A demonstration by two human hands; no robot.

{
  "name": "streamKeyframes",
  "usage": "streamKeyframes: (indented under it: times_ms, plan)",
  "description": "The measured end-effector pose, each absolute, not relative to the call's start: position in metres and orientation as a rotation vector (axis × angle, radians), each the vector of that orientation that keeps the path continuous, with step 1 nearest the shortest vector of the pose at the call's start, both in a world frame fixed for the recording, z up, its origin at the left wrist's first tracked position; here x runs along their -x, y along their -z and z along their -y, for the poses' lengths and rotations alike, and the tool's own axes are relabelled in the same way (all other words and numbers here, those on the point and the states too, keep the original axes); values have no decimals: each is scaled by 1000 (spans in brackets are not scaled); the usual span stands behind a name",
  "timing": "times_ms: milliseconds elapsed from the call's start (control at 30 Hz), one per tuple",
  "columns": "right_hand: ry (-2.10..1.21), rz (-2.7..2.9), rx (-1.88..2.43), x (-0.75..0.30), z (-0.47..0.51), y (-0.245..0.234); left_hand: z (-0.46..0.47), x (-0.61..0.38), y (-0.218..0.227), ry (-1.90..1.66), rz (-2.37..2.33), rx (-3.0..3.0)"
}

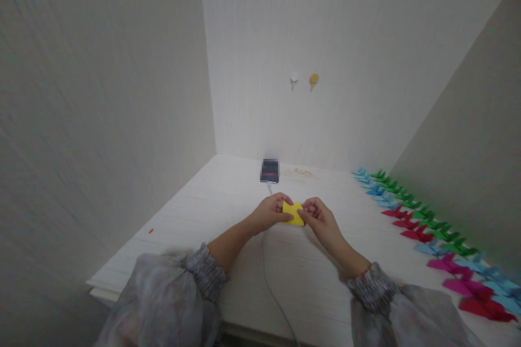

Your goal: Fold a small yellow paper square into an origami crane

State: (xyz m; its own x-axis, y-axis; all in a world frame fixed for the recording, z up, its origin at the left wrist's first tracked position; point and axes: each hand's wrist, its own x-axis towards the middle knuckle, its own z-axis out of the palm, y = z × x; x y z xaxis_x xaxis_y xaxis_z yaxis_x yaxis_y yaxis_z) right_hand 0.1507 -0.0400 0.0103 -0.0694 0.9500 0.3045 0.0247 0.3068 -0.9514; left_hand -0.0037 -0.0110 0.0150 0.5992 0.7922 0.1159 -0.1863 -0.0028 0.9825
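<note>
A small yellow piece of paper [293,211] is held up over the white table, in front of me. My left hand [272,212] pinches its left side, thumb across the front and fingers at the top edge and behind. On the right side, my right hand [318,216] grips the paper between thumb and fingers. The sheet looks rectangular, perhaps folded; its back is hidden from me.
Folded paper cranes [419,234] in green, blue, red and pink stand in rows along the table's right side. A phone [269,171] lies near the back wall, its cable [266,276] running toward me. An orange scrap [151,231] lies left. Two hooks [313,80] hang on the wall.
</note>
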Motion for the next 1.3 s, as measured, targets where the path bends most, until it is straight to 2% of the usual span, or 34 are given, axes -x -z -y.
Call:
streamKeyframes:
  times_ms: [300, 600, 1300]
  plan:
    - [-950, 1485, 1010, -150, 41, -7, 13, 1, -14, -845, -587, -1339]
    - [-1122, 1465, 1011, -146, 43, -8, 16, 0, -15, -784, -582, -1320]
    - [-1144, 1312, 988, -157, 38, -9, 18, 5, -17, -714, -465, -1158]
